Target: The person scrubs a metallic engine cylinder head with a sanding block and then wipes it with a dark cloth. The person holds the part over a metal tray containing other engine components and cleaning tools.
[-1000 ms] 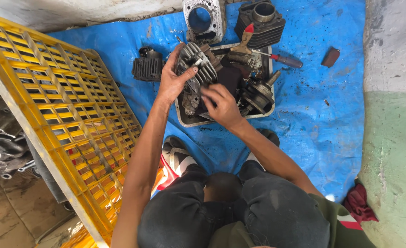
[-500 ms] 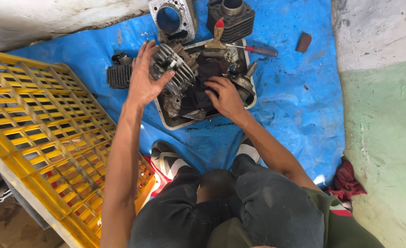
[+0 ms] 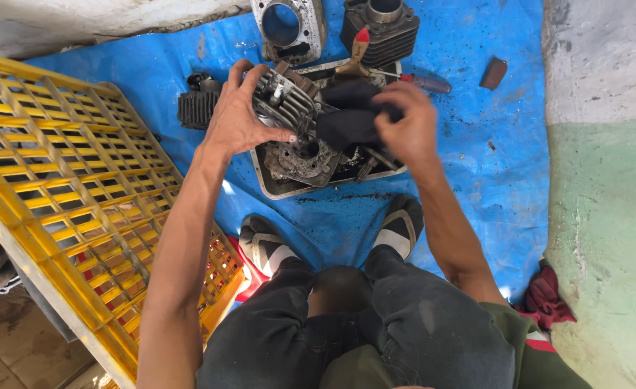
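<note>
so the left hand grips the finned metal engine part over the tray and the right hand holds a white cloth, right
Not quite: the cloth is black, not white. The head view shows the right hand pinching a dark black cloth, while the left hand grips the finned grey metal engine part over the shallow metal tray, as you said.

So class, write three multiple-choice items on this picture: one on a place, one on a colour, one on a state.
1. Where does the yellow crate lie?
A. on the person's left
B. on the person's right
C. under the tray

2. What colour is the tarp?
A. green
B. blue
C. red

3. What does the left hand do?
A. hangs free
B. grips the finned engine part
C. holds the screwdriver

Answers: A, the crate lies beside the left arm; B, the sheet under the metal tray is blue; B, the fingers wrap the fins, while the right hand holds a dark cloth.
</note>
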